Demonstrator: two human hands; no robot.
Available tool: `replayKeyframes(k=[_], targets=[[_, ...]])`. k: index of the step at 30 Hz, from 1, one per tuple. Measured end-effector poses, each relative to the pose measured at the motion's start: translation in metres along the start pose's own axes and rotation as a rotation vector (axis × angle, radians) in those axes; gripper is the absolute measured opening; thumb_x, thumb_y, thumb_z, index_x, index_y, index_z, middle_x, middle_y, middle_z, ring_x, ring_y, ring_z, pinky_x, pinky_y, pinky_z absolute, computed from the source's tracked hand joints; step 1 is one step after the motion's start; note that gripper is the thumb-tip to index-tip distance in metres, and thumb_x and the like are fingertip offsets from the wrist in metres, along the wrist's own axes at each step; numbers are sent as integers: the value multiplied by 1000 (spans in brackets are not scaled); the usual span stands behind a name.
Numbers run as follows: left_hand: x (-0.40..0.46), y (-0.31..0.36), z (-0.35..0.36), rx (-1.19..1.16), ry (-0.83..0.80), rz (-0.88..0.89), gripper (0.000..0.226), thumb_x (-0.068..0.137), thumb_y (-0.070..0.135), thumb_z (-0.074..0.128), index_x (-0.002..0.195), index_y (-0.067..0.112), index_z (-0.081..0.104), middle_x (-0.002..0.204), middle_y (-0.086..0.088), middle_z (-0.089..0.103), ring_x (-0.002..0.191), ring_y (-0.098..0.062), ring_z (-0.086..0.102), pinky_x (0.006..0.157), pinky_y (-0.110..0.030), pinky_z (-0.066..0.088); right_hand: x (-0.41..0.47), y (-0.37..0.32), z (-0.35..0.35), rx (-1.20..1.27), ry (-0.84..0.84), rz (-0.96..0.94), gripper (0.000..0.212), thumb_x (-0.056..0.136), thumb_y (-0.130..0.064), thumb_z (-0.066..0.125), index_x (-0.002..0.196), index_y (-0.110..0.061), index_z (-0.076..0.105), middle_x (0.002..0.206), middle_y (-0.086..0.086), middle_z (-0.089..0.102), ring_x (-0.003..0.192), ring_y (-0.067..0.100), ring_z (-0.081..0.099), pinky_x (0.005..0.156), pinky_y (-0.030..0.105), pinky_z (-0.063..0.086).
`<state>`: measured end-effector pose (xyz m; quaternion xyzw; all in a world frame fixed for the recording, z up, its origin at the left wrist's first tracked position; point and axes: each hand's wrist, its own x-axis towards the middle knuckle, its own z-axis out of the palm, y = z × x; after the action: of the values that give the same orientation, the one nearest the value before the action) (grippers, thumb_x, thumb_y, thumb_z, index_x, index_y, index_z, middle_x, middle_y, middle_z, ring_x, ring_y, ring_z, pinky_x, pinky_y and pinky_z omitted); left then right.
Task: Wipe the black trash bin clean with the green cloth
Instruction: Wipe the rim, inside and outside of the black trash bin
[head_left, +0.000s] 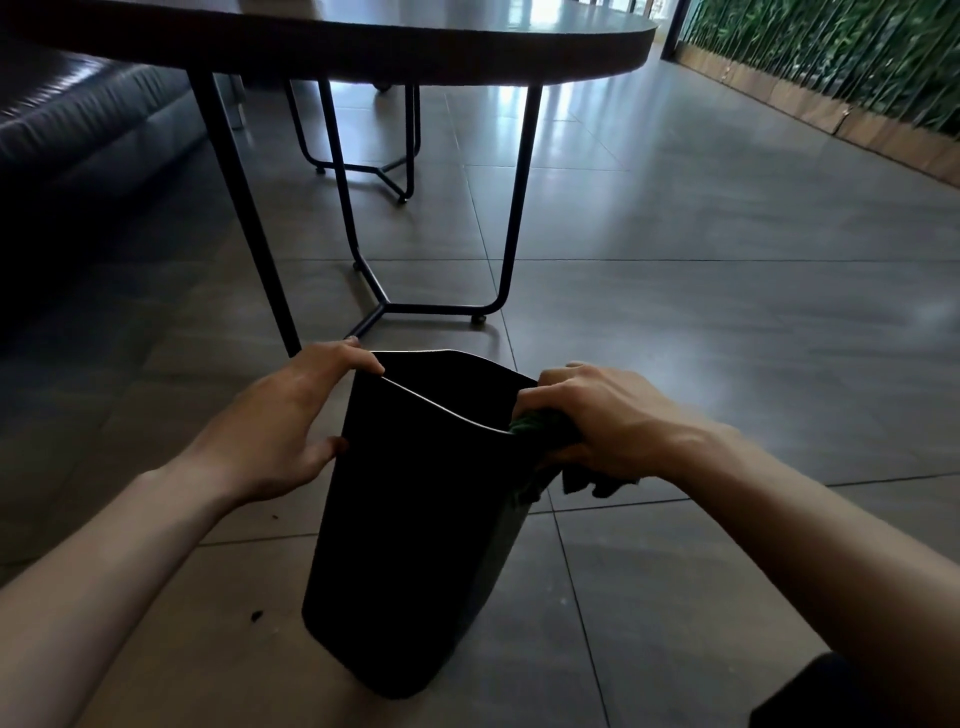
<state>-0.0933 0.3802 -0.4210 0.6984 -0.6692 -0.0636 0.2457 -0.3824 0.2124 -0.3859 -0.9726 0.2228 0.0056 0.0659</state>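
Observation:
The black trash bin (415, 519) stands on the tiled floor in front of me, tilted away so its near wall faces the camera. My left hand (291, 421) grips the bin's left rim, fingers curled over the top edge and thumb against the outer wall. My right hand (597, 415) holds the green cloth (540, 428) bunched against the bin's right rim, with dark folds of cloth hanging below the palm. The bin's inside is hidden from this angle.
A round table (467, 57) on thin black metal legs (511, 218) stands just beyond the bin. A dark sofa (78, 135) lies at the left. A green plant wall (857, 57) runs along the far right. Small dark crumbs (255, 616) dot the floor.

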Motion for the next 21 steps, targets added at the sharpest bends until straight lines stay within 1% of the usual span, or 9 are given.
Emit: replayKeyframes(k=[2, 5, 7, 9, 12, 15, 16, 18, 21], targets=[[1, 4, 0, -4, 32, -21, 73, 75, 23, 84, 130, 48, 43, 153, 16, 40, 140, -11, 45, 102, -31, 39, 0, -6, 2, -48, 48, -36, 45, 86, -56, 75, 126, -52, 55, 105, -16, 59, 103, 18, 61, 65, 30, 36], [4, 19, 0, -102, 69, -16, 61, 77, 42, 78, 128, 51, 46, 149, 24, 41, 137, -3, 45, 106, -33, 39, 1, -16, 4, -68, 139, -56, 48, 86, -59, 72, 130, -52, 54, 107, -11, 62, 101, 20, 62, 64, 31, 35], [4, 32, 0, -170, 40, 8, 64, 72, 59, 74, 130, 53, 46, 149, 27, 40, 139, 2, 40, 112, -37, 39, 4, -25, 5, -80, 173, -54, 46, 87, -61, 69, 129, -52, 54, 108, -12, 62, 101, 20, 62, 63, 31, 34], [3, 42, 3, -202, 14, 11, 71, 65, 70, 74, 129, 53, 47, 152, 24, 38, 144, 2, 34, 114, -36, 36, 7, -35, 6, -99, 199, -58, 44, 87, -61, 69, 127, -50, 54, 107, -12, 61, 102, 20, 61, 61, 30, 31], [1, 47, 8, -200, 23, -16, 70, 58, 71, 79, 117, 48, 50, 156, 18, 35, 147, -3, 30, 114, -38, 35, 9, -50, 8, -135, 247, -51, 40, 86, -58, 68, 122, -47, 55, 103, -11, 60, 97, 21, 59, 60, 31, 28], [1, 44, 12, -180, 52, -44, 68, 56, 67, 80, 112, 44, 49, 155, 16, 36, 145, -1, 27, 115, -36, 33, 9, -60, 9, -177, 293, -31, 35, 88, -54, 66, 120, -43, 57, 101, -8, 59, 94, 22, 59, 60, 31, 28], [1, 42, 13, -167, 44, -60, 73, 55, 66, 81, 116, 43, 48, 159, 13, 33, 144, -2, 26, 115, -36, 32, 9, -63, 11, -184, 291, -25, 34, 89, -53, 65, 120, -42, 57, 102, -8, 59, 94, 22, 58, 60, 32, 29], [-1, 37, 17, -131, -26, -110, 91, 55, 68, 82, 133, 45, 41, 168, 7, 17, 149, -11, 25, 116, -35, 30, 9, -72, 17, -191, 270, -13, 32, 91, -49, 64, 121, -40, 56, 105, -6, 59, 97, 23, 58, 61, 33, 32], [-2, 29, 23, -87, -151, -184, 123, 52, 76, 79, 153, 49, 15, 170, 5, -5, 153, -27, 21, 118, -42, 30, 9, -86, 26, -191, 285, 26, 31, 93, -45, 66, 121, -34, 58, 106, -1, 60, 97, 26, 59, 61, 35, 34]])
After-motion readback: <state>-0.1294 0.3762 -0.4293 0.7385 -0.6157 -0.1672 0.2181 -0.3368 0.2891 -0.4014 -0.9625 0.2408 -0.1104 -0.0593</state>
